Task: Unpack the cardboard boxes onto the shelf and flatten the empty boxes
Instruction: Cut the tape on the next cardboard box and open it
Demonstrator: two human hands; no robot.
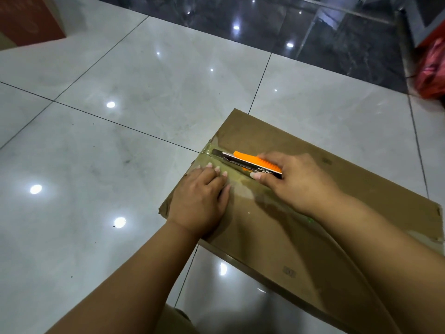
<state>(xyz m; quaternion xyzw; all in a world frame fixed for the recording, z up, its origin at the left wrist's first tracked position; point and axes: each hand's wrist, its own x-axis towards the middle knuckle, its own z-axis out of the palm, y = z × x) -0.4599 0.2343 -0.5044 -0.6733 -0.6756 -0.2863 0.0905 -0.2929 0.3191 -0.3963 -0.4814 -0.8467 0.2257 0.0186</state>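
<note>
A brown cardboard box [325, 189] lies closed on the pale tiled floor, with clear tape along its centre seam. My left hand [199, 196] presses flat on the near-left flap, fingers straight, fingertips at the taped seam. My right hand [296, 179] grips an orange utility knife [248, 160]. Its blade lies on the tape near the box's far-left edge.
A red-brown box [26, 18] stands at the top left. A red plastic bag [433, 71] lies at the right edge beside a dark metal fixture. Dark glossy tiles [265, 25] run along the back. White floor tiles [96, 141] spread to the left.
</note>
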